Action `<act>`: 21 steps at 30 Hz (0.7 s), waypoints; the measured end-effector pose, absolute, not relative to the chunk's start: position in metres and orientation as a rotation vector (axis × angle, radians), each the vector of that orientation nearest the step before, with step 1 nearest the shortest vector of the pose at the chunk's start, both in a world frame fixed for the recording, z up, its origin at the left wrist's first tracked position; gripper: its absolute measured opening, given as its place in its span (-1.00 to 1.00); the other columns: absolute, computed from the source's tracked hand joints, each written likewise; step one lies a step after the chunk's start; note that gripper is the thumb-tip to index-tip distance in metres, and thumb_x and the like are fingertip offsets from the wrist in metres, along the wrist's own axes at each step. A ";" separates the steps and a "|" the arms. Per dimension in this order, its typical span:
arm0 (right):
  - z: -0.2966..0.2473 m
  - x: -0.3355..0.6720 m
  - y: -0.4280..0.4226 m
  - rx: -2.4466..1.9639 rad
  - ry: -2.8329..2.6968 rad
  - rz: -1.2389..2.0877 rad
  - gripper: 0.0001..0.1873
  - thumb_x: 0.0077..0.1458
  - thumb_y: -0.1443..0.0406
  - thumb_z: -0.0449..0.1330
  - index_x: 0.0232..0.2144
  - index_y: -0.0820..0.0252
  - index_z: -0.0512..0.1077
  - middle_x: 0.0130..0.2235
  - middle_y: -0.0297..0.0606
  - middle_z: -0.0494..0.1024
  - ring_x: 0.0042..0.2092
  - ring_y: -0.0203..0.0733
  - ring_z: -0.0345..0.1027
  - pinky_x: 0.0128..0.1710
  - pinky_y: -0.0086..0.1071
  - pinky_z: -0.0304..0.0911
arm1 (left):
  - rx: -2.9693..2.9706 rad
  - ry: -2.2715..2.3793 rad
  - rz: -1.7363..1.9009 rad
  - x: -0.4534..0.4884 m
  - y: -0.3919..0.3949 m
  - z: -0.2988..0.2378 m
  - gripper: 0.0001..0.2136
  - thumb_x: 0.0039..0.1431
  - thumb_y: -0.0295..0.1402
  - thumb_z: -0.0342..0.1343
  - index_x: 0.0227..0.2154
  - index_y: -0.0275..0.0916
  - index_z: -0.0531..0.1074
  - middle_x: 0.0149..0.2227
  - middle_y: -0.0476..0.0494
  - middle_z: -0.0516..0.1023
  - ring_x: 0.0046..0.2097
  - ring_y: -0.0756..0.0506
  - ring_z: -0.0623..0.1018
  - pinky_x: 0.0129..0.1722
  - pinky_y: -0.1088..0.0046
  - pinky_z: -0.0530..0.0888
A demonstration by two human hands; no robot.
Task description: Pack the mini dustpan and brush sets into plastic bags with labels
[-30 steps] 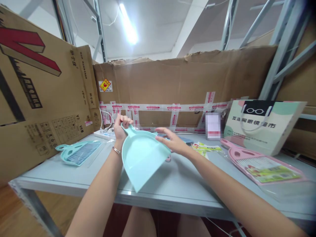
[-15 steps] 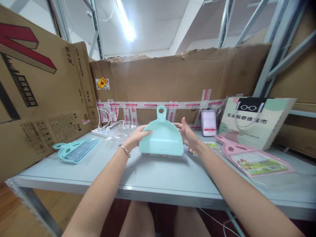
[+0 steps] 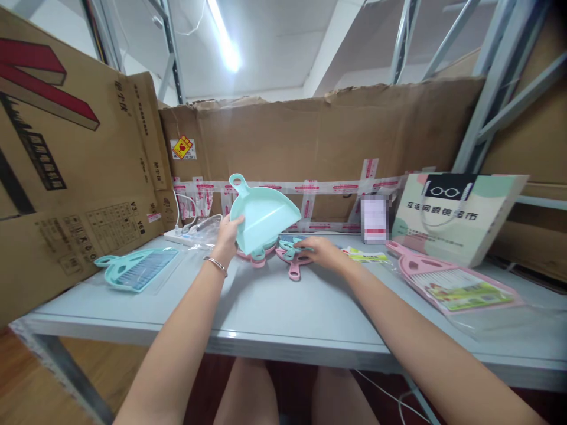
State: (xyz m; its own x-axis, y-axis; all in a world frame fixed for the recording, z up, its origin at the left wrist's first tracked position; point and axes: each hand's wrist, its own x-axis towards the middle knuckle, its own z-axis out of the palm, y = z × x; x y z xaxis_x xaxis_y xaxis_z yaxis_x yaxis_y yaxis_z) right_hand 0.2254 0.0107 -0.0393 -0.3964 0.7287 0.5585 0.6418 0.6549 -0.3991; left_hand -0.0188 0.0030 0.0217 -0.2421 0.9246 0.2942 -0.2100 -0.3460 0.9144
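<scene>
Left forearm [image 3: 179, 330], lower left of frame: bare. Slim bangle [image 3: 216, 265] at that wrist, silvery, shiny, a narrow rounded band; fine detail too small to read. Left hand [image 3: 227, 237] bare. Right forearm [image 3: 407, 321], lower right, and right hand [image 3: 326, 254]: bare. Legs [image 3: 251, 392], bottom centre: bare, cropped by frame edge.

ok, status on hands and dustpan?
Left hand holding teal dustpan, raised off table. Right hand at teal brush, grip unclear. Pink handle close by that brush.
</scene>
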 end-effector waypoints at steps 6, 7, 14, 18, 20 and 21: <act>-0.014 0.248 -0.001 -1.041 -1.548 0.031 -0.73 0.06 0.15 0.06 -0.26 0.12 0.45 -0.23 -0.24 0.55 -0.21 -0.11 0.42 -0.17 -0.22 0.30 | 1.113 0.977 1.768 -0.019 0.005 0.019 -0.75 -0.18 -0.42 0.13 -0.34 -0.29 0.39 -0.29 -0.15 0.54 -0.27 -0.11 0.51 -0.30 0.38 0.44; -0.008 0.251 -0.001 -0.995 -1.384 0.066 -0.73 0.02 0.13 0.10 -0.29 0.15 0.44 -0.28 -0.25 0.55 -0.28 -0.14 0.43 -0.24 -0.24 0.32 | 1.109 0.975 1.791 -0.019 0.006 0.019 -0.75 -0.18 -0.42 0.12 -0.33 -0.28 0.39 -0.28 -0.14 0.54 -0.26 -0.10 0.51 -0.27 0.38 0.44; 0.028 0.279 -0.009 -0.517 -0.699 0.551 -0.75 -0.14 0.26 0.23 -0.54 0.11 0.17 -0.42 -0.40 0.53 -0.36 -0.28 0.42 -0.44 -0.42 0.33 | 1.123 0.998 1.846 -0.017 0.012 0.013 -0.75 -0.15 -0.41 0.09 -0.31 -0.27 0.39 -0.25 -0.11 0.52 -0.22 -0.08 0.50 -0.20 0.39 0.42; 0.032 0.283 -0.017 -0.524 -0.701 0.824 -0.78 -0.01 0.17 0.12 -0.54 0.12 0.18 -0.43 -0.37 0.51 -0.41 -0.28 0.42 -0.41 -0.30 0.38 | 1.172 1.010 1.793 -0.014 0.010 0.011 -0.74 -0.17 -0.39 0.10 -0.31 -0.27 0.40 -0.28 -0.10 0.52 -0.25 -0.09 0.49 -0.24 0.39 0.42; 0.033 0.281 -0.021 -0.500 -0.700 0.962 -0.71 0.01 0.14 0.11 -0.61 0.13 0.17 -0.50 -0.42 0.46 -0.48 -0.34 0.36 -0.36 -0.29 0.39 | 1.197 1.012 1.769 -0.012 0.009 0.011 -0.72 -0.17 -0.39 0.10 -0.29 -0.26 0.40 -0.27 -0.10 0.52 -0.26 -0.09 0.49 -0.25 0.39 0.41; 0.033 0.280 -0.023 -0.476 -0.714 1.017 -0.69 0.02 0.14 0.10 -0.63 0.13 0.16 -0.52 -0.43 0.43 -0.50 -0.36 0.33 -0.34 -0.30 0.39 | 1.207 1.012 1.759 -0.012 0.008 0.011 -0.71 -0.17 -0.38 0.10 -0.28 -0.26 0.40 -0.26 -0.11 0.52 -0.25 -0.09 0.49 -0.25 0.39 0.41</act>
